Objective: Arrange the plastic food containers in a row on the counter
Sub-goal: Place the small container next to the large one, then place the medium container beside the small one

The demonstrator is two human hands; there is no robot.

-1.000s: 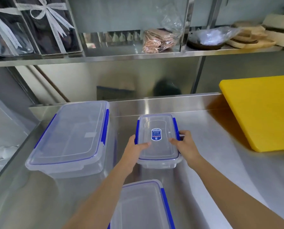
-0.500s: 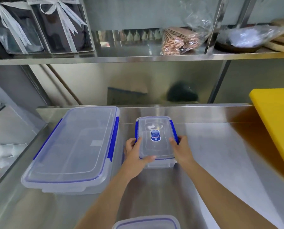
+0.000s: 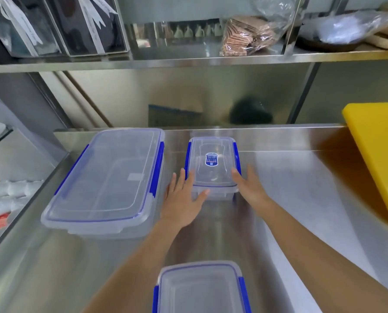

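A small clear container with blue clips and a blue label stands on the steel counter near the back wall. A large clear container with blue clips sits just left of it. A third, medium container lies at the near edge, cut off by the frame. My left hand rests open at the small container's near-left corner, fingers spread, thumb touching its front. My right hand lies flat against its right side, fingers straight, not gripping.
A yellow cutting board leans at the counter's right. A steel shelf above holds dark ribboned boxes, a bag of brown packets and a wrapped pan. White and red objects lie beyond the counter's left edge.
The small container went back toward the wall and now stands beside the large one. Both hands have loosened from its sides and opened. The view tilted down, showing more of the near container.
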